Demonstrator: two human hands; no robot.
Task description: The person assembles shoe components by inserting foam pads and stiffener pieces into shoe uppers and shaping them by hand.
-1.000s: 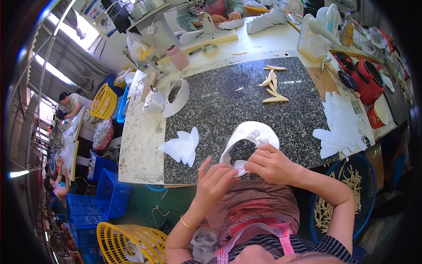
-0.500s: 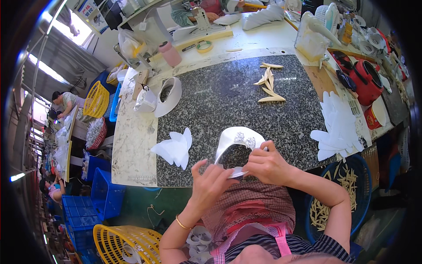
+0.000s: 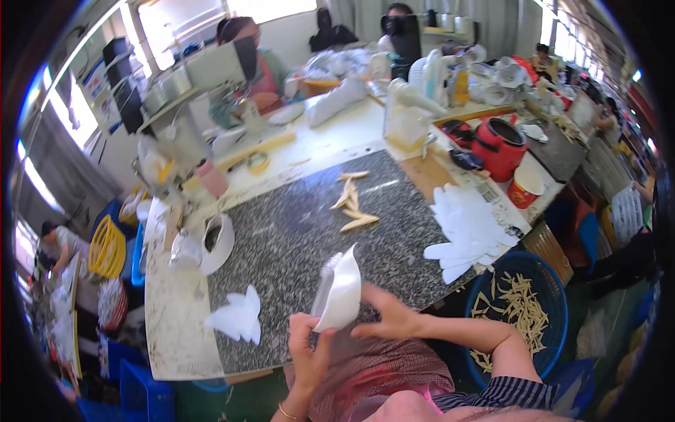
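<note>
The workroom is bright and crowded; a co-worker (image 3: 264,88) sits across the white table (image 3: 176,323), into whose top a speckled dark slab (image 3: 281,225) is set. From where I stand, the visor (image 3: 341,292), white and curved, is held up on edge over the slab's near side. The left hand (image 3: 308,348) is clamped on its lower end, thumb and fingers on opposite sides. The right hand (image 3: 390,315) is just beside it, thumb and fingers apart; I cannot tell whether the fingertips touch it. Beyond, beige strips (image 3: 360,222) lie loosely grouped on the slab. White cutouts (image 3: 238,315) lie to the left, and a larger fanned pile (image 3: 467,228) to the right. A second visor (image 3: 225,247) rests at the slab's left edge. Below the table's right side, a blue basket (image 3: 564,309) contains further strips.
</note>
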